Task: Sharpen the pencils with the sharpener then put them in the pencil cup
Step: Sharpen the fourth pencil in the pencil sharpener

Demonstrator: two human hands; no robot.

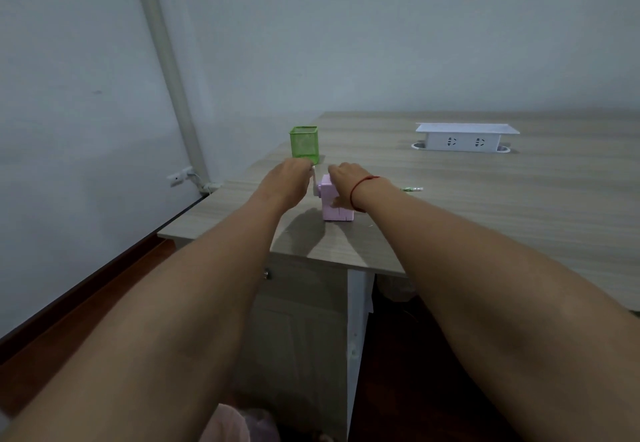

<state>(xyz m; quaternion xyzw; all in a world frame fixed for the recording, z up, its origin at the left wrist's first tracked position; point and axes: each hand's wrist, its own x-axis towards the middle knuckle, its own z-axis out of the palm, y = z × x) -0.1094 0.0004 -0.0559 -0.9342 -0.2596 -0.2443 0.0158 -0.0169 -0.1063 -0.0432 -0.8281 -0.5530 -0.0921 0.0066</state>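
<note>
Fingertips are hidden — left fingers [304, 166] curl round the crank [314, 182], right fingers [335, 171] grip the sharpener [337, 211] from above.

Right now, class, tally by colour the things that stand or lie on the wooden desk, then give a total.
Green: 2 (green wire-mesh pencil cup, green pencil)
Pink: 1 (pink plastic crank sharpener)
White: 1 (white rectangular socket box)
Total: 4
</note>
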